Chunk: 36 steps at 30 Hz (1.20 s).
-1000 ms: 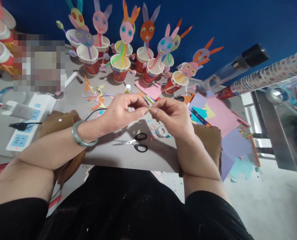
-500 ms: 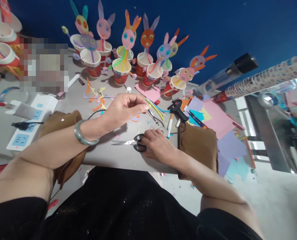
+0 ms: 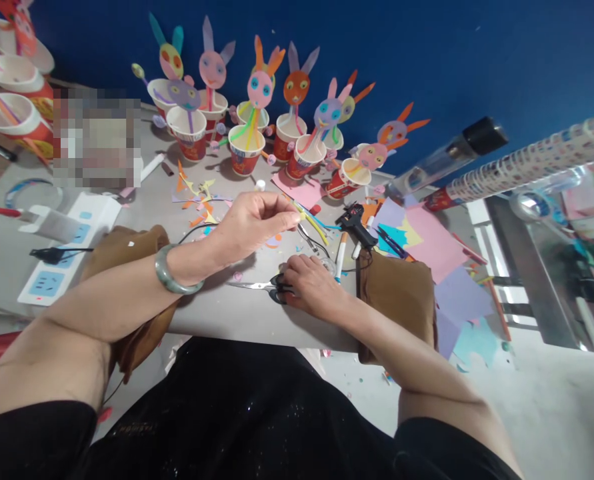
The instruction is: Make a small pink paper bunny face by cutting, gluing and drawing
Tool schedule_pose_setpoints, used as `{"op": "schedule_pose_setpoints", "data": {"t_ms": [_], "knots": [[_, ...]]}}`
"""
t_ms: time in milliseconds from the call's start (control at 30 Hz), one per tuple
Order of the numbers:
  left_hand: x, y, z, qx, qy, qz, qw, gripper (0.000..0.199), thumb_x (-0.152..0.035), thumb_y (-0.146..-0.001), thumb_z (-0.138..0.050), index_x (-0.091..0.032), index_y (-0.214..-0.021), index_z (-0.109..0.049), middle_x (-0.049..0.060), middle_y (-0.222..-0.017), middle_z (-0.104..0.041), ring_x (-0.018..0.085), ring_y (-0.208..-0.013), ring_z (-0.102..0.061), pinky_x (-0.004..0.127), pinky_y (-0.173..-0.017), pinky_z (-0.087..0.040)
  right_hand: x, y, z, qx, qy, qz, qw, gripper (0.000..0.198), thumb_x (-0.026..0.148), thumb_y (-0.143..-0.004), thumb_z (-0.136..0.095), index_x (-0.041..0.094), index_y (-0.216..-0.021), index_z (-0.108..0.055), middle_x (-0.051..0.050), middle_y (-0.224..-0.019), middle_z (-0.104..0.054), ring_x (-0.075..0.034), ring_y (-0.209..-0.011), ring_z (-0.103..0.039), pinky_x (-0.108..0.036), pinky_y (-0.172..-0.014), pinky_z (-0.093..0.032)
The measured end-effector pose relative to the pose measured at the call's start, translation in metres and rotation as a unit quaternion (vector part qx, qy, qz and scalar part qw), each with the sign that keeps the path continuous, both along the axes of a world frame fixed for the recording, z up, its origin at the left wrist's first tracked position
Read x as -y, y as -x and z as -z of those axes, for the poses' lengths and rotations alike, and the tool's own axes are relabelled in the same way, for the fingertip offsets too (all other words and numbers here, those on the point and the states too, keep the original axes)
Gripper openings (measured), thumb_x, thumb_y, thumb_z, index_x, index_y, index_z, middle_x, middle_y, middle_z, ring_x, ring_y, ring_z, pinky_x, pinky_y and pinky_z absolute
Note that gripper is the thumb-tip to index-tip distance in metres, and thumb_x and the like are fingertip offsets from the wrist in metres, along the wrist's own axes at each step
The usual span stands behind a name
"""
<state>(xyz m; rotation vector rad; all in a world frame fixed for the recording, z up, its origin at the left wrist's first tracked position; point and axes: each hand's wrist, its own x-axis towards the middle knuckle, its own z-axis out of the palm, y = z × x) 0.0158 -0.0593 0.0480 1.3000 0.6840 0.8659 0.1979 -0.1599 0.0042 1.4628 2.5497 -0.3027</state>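
My left hand (image 3: pixel 259 223), a jade-like bangle on its wrist, is held above the table with thumb and forefinger pinched together. A tiny yellow piece (image 3: pixel 303 216) shows at the fingertips; it looks like paper. Lower and to the right, my right hand (image 3: pixel 311 283) has its fingers curled around the black handles of a pair of scissors (image 3: pixel 259 286). The blades point left, just over the tabletop, and part of the handles is hidden by my fingers. Beyond the hands lie a yellow strip (image 3: pixel 321 231), a white marker (image 3: pixel 341 257) and a black glue gun (image 3: pixel 357 223).
Several paper cups (image 3: pixel 244 160) with paper rabbit heads line the blue wall. Coloured paper sheets (image 3: pixel 434 240) lie at the right, beside a brown cushion (image 3: pixel 397 293). At the left are a power strip (image 3: pixel 59 267) and another brown cushion (image 3: pixel 121 250). Paper scraps (image 3: pixel 197 193) litter the table.
My right hand has closed around the scissors' handles, which were more exposed beside its fingers, and the scissors have tipped. My left hand keeps its pinch. The view has shifted slightly.
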Motion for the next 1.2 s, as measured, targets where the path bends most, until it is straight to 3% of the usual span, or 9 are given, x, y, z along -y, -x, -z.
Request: {"op": "schedule_pose_setpoints", "data": {"t_ms": [333,533,700,900,1200], "knots": [[-0.001,0.001,0.001,0.014,-0.005,-0.006,1.0,0.013,-0.027,-0.082,-0.075,-0.015,-0.077,-0.071,0.0,-0.071,-0.069,0.009,-0.067,-0.061,0.022,-0.061,-0.047,0.013,-0.014,-0.013,-0.014,-0.012,0.012,1.0,0.012,0.023,-0.085,-0.071,0.015,-0.095,-0.072,-0.008,-0.089,-0.07,-0.022,-0.082,-0.061,-0.036,-0.079,-0.031],[-0.002,0.002,-0.005,0.011,-0.008,-0.007,1.0,0.012,-0.027,-0.08,-0.076,-0.015,-0.077,-0.071,0.0,-0.071,-0.07,0.009,-0.067,-0.061,0.022,-0.063,-0.049,0.014,-0.051,-0.038,-0.171,-0.005,0.119,0.978,0.018,0.034,-0.084,-0.073,0.02,-0.082,-0.062,-0.003,-0.08,-0.066,-0.02,-0.077,-0.061,-0.035,-0.079,-0.037],[-0.003,0.004,-0.004,-0.008,-0.025,0.012,1.0,0.014,-0.029,-0.082,-0.075,-0.016,-0.077,-0.072,0.001,-0.073,-0.071,0.01,-0.067,-0.061,0.023,-0.061,-0.048,0.017,-0.085,-0.065,-0.216,-0.012,0.205,0.954,0.032,0.045,-0.078,-0.075,0.025,-0.076,-0.049,0.0,-0.07,-0.057,-0.018,-0.066,-0.05,-0.034,-0.068,-0.038],[-0.003,0.004,-0.004,-0.018,-0.044,0.04,0.998,0.013,-0.027,-0.084,-0.073,-0.016,-0.077,-0.072,0.001,-0.071,-0.07,0.01,-0.064,-0.061,0.024,-0.061,-0.049,0.023,-0.099,-0.082,-0.268,0.031,0.179,0.946,0.039,0.049,-0.076,-0.077,0.025,-0.073,-0.046,0.0,-0.068,-0.056,-0.016,-0.064,-0.047,-0.031,-0.06,-0.039],[-0.003,0.007,-0.001,-0.035,-0.075,0.081,0.993,0.01,-0.026,-0.083,-0.073,-0.018,-0.077,-0.073,0.0,-0.071,-0.068,0.011,-0.065,-0.06,0.025,-0.06,-0.047,0.018,-0.091,-0.094,-0.281,0.071,0.162,0.943,0.04,0.048,-0.078,-0.075,0.024,-0.066,-0.046,0.003,-0.059,-0.051,-0.012,-0.057,-0.043,-0.028,-0.052,-0.037]]}}
